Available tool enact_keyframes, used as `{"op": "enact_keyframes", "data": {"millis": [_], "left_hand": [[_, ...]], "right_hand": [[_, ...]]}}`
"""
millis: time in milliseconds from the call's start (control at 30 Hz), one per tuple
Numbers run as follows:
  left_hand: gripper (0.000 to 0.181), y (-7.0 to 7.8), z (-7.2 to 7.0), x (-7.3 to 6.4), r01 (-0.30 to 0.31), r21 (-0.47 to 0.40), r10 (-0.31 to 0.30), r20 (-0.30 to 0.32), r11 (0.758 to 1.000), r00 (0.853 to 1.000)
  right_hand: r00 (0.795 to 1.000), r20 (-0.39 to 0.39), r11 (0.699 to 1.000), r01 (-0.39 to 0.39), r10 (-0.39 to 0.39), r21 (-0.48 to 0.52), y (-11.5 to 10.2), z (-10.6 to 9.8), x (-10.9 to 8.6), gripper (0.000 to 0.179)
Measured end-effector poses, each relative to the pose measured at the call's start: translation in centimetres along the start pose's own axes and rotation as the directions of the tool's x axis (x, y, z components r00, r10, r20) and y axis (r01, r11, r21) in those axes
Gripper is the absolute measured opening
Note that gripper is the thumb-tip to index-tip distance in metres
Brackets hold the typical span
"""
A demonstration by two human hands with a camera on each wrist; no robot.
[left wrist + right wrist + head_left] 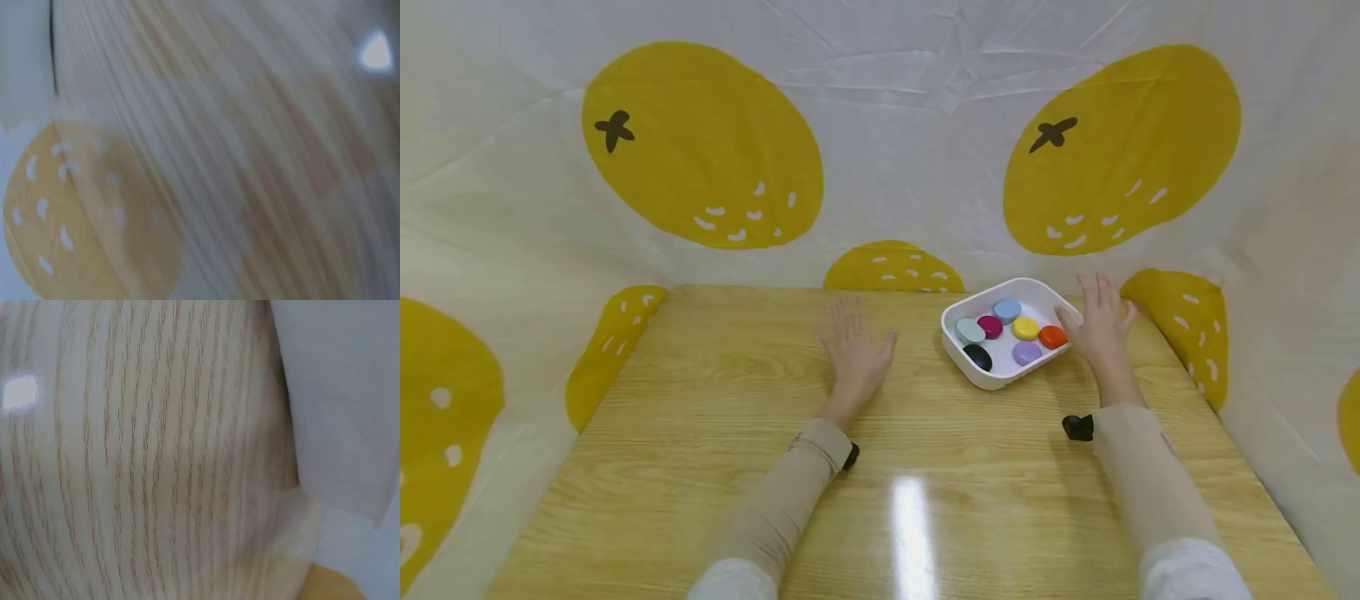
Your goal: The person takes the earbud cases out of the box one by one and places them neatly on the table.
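Observation:
A white rectangular tray [990,382] with rounded corners sits toward the back right of the table. Smooth, pebble-like pieces lie in it: light blue [1007,311], magenta [989,327], yellow [1025,328], orange-red [1052,337], lavender [1026,353], pale green [970,331] and black [977,357]. At the tray's right end is my right hand [1101,327], fingers spread, thumb by the rim; contact cannot be told. My left hand [855,357] is left of the tray, over the table, with fingers extended and holding nothing. Neither wrist view shows a hand or the tray.
The wooden table [700,433] reaches a white cloth [910,167] with yellow fruit prints hanging behind and at both sides. A dark wrist device [1078,427] juts from the right sleeve. Light glares off the table's front. The left wrist view is blurred.

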State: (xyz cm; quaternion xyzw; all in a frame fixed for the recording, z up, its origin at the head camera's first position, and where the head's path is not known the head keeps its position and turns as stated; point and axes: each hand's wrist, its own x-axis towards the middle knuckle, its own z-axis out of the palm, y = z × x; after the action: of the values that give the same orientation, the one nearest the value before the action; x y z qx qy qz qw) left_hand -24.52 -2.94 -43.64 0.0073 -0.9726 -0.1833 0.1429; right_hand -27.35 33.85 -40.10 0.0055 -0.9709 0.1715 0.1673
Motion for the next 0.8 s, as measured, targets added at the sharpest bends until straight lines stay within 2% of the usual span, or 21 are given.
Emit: {"op": "enact_keyframes", "data": {"millis": [100, 200, 300, 400, 633, 800], "left_hand": [[0.083, 2.6, 1.4, -0.2, 0.011, -0.003, -0.011, 0.023, 1.000, 1.000], [0.081, 5.0, 2.6, -0.5, 0.019, -0.018, -0.018, 0.054, 1.000, 0.998], [0.080, 6.9, 3.7, -0.8, 0.022, -0.027, -0.020, 0.079, 0.999, 0.997], [0.080, 8.6, 4.6, -1.1, 0.020, -0.027, -0.017, 0.111, 0.999, 0.994], [0.083, 11.9, 6.5, -1.4, 0.040, -0.036, -0.034, 0.143, 0.999, 0.989], [0.083, 12.9, 7.3, -1.6, 0.076, -0.006, -0.074, 0.182, 0.997, 0.981]], "right_hand": [[0.999, 0.014, 0.999, -0.039, 0.039, 0.024, 0.8, 0.7, 0.3, 0.066], [0.993, 0.069, 0.993, -0.098, 0.094, 0.058, 1.3, 1.2, 0.6, 0.064], [0.979, 0.143, 0.984, -0.159, 0.147, 0.077, 1.7, 1.7, 0.9, 0.064], [0.963, 0.200, 0.980, -0.193, 0.179, 0.051, 2.1, 2.0, 1.1, 0.064], [0.933, 0.304, 0.979, -0.203, 0.191, 0.008, 2.6, 2.2, 1.4, 0.069], [0.906, 0.371, 0.973, -0.228, 0.206, 0.017, 2.8, 2.2, 1.4, 0.067]]}}
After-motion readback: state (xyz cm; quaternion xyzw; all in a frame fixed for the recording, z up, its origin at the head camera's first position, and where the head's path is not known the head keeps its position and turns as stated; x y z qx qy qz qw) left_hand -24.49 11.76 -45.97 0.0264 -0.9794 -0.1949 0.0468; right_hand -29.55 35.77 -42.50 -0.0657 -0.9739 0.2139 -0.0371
